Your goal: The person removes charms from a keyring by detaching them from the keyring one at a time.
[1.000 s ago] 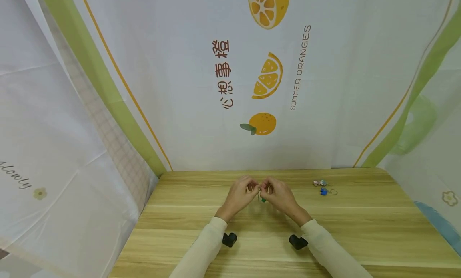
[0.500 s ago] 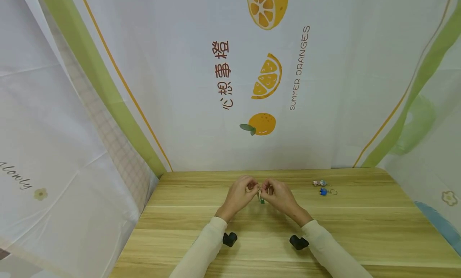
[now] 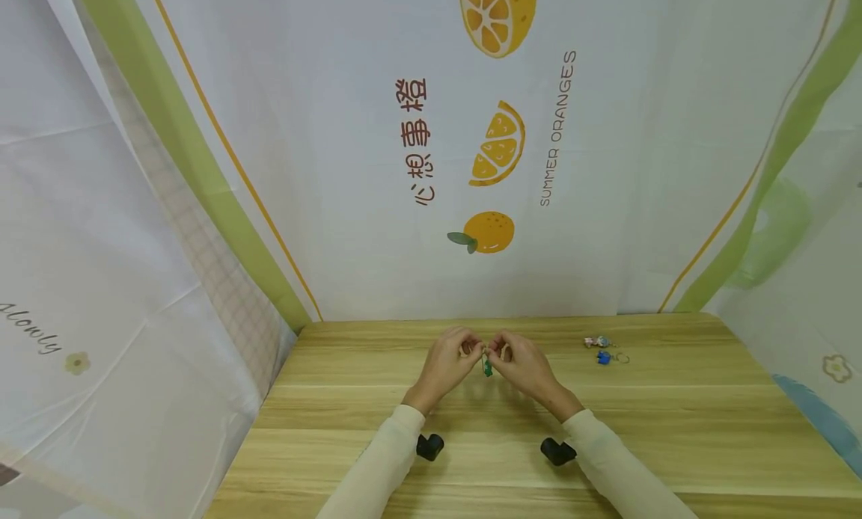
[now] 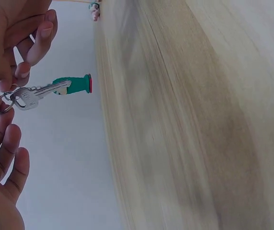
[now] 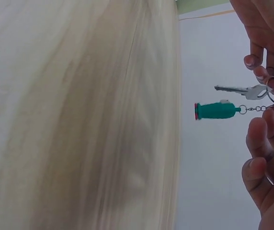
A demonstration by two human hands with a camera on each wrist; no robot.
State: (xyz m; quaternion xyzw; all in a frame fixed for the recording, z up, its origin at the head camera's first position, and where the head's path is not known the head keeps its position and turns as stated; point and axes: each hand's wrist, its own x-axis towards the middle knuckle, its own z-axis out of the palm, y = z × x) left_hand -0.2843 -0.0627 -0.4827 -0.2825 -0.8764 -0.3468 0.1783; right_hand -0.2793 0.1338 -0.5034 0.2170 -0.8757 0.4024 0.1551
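Both hands meet over the far middle of the table in the head view. My left hand pinches a metal key ring between thumb and fingers. From the other side my right hand pinches the same ring, its fingertips close to the left ones. A silver key hangs from the ring, its bow at the fingertips. Beside it dangles a green figure keychain with a red base, on a short chain that runs up to the right fingertips. The fingers hide part of the ring.
On the table, to the right of the hands, lie a blue keychain with a ring and a small pink-and-blue figure keychain. A white printed cloth hangs behind the table. Black camera mounts sit at both wrists.
The green keychain has swung and turned a little below the fingertips, shifting slightly left. Both hands stay in nearly the same place with small finger movements.
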